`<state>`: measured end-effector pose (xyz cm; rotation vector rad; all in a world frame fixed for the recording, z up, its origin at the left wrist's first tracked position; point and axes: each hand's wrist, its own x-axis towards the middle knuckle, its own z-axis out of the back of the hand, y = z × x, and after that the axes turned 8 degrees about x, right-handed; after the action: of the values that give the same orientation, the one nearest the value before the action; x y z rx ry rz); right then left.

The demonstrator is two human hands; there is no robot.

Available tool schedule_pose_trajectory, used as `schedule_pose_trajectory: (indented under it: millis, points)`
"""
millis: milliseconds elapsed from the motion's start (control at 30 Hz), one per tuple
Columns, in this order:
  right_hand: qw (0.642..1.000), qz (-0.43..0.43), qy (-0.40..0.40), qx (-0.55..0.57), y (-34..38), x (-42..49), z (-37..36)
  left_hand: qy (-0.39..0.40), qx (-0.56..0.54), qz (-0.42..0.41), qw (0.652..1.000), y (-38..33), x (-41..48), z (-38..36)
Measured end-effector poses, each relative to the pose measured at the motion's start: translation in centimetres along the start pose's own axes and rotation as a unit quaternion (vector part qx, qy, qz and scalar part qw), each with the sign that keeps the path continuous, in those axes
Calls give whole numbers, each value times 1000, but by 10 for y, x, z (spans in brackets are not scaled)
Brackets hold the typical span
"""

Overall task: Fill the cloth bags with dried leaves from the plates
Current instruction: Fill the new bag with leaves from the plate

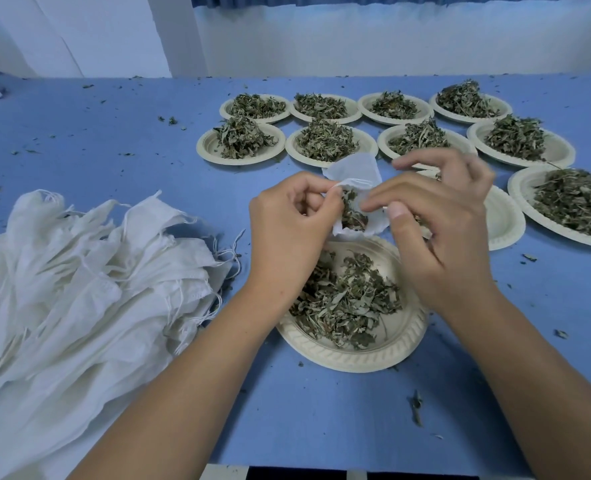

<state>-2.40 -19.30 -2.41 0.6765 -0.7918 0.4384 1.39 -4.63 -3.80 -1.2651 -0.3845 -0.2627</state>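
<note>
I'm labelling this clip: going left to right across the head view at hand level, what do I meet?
pile of empty cloth bags → left hand → held cloth bag → right hand → plate of dried leaves

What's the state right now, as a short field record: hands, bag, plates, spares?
left hand: pinches the cloth bag at its mouth's left edge
right hand: thumb and forefinger pinch the mouth's right edge
bag contents: dried leaves visible inside
near plate: under the hands, part full of leaves
far plates: eight in two rows, heaped with leaves
spare cloth bags: piled at left on the blue table
</note>
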Motion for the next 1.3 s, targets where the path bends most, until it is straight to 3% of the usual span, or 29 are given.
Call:
schedule_pose_trajectory:
  millis: [67, 200, 267, 400, 467, 600, 667, 867, 1033, 1100, 1200, 1300]
  points:
    - [999, 1, 18, -29, 2, 0, -1, 8, -11, -5, 1000, -1, 0, 0]
    - [979, -27, 197, -40, 3, -6, -14, 33, -17, -23, 999, -3, -3, -2]
    - [988, -24, 153, -25, 2, -5, -12, 18, -6, -14, 1000, 0, -2, -1]
    - [1000, 14, -14, -12, 0, -1, -1, -2, 4, 3, 1000, 0, 1, -1]
    - [999, 16, -14, -26, 2, -1, -2, 6, 1, 2, 1000, 0, 1, -1]
    - [992, -12, 118, -51, 6, -4, -11, 19, 2, -31, 999, -2, -2, -1]
    - [988, -20, 144, -49, 4, -4, -13, 17, 13, -38, 999, -1, -3, -2]
    - [1000, -6, -4, -17, 2, 0, -1, -2, 19, -31, 999, 0, 0, -2]
    - [987, -38, 153, -9, 4, -4, -12, 3, 7, -33, 999, -1, -1, -1]
    - [990, -53, 114, 63, 4, -1, -7, -22, 22, -29, 999, 0, 2, 1]
    - [981, 10, 79, 179, 0, 6, 7, -61, 20, -19, 998, 0, 6, 4]
    - [926, 6, 268, 265, 3, 6, 10, -70, 8, -16, 997, 0, 7, 6]
